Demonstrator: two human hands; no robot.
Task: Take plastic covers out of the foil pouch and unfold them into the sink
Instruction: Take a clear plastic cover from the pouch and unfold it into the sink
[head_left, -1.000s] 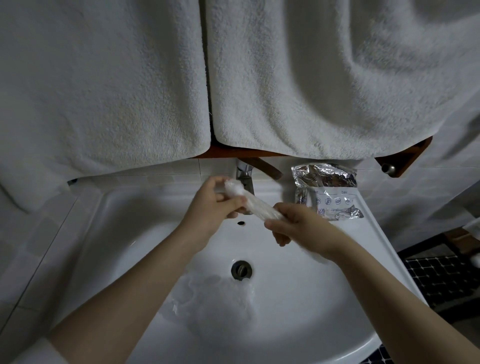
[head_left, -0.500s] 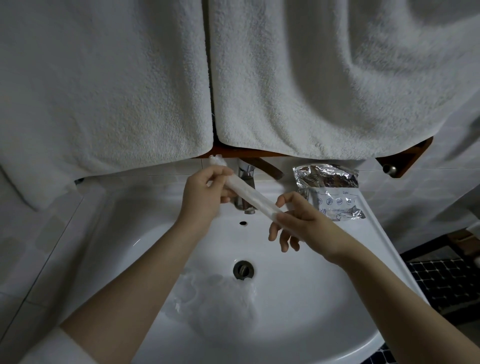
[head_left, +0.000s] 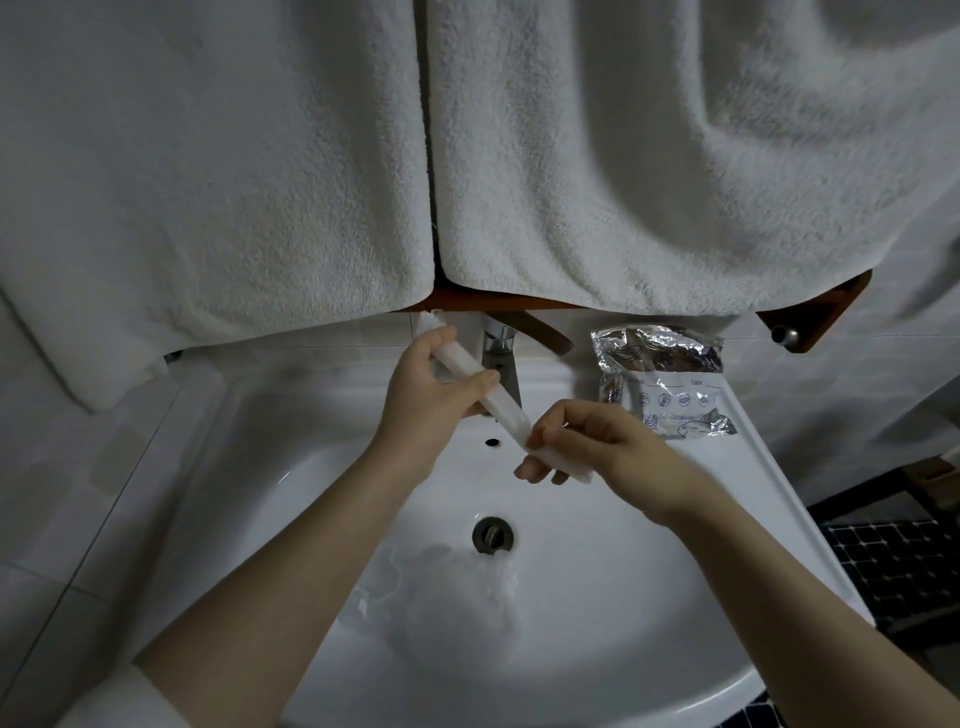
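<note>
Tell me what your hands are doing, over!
Left hand and right hand both grip rolled white plastic cover above white ceramic sink. One unfolded clear plastic cover in basin. Nothing blocking.

Both my bare forearms reach forward, converging ahead of me. My left hand (head_left: 434, 387) is raised, fingers and thumb curled in a grip. My right hand (head_left: 597, 441) sits lower and just beside it, thumb and forefinger pinching, the other fingers loosely curled beneath.

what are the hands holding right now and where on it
Both hold one folded plastic cover: the left hand grips its upper end, the right hand pinches its lower end.
</note>
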